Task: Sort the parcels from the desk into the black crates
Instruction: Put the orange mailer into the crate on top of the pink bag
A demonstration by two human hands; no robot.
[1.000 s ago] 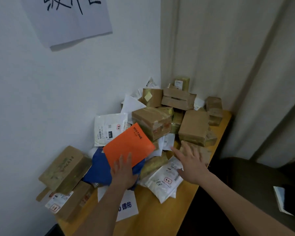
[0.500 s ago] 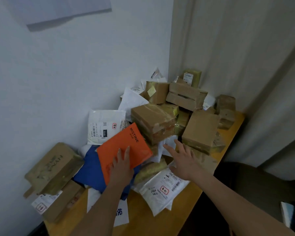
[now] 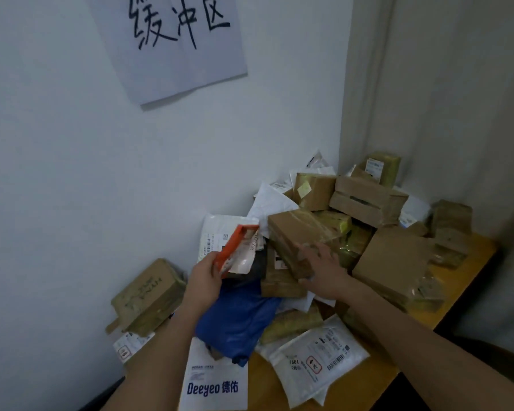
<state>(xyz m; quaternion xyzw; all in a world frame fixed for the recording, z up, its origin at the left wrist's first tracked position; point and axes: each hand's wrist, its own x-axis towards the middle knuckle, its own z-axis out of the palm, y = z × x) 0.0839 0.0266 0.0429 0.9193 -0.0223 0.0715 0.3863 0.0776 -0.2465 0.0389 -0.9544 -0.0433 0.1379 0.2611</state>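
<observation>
A heap of parcels covers the wooden desk (image 3: 469, 262) in the corner. My left hand (image 3: 205, 280) grips the thin orange parcel (image 3: 235, 247) by its lower edge, tilted up on edge so its pale labelled side shows. My right hand (image 3: 321, 268) lies with fingers spread on a taped brown box (image 3: 297, 232) in the middle of the heap. Below the left hand lies a blue bag (image 3: 238, 324). White mailers (image 3: 318, 366) lie at the front. No black crate is in view.
A paper sign (image 3: 172, 40) with handwritten characters hangs on the white wall. A curtain (image 3: 442, 99) hangs at the right. Brown boxes (image 3: 149, 295) sit by the wall at left. A white Deeyeo bag (image 3: 214, 384) overhangs the desk's front edge.
My left hand has taken hold of the orange parcel and lifted it up on edge. My right hand moved forward from the white mailer onto the brown box. The view tilted upward.
</observation>
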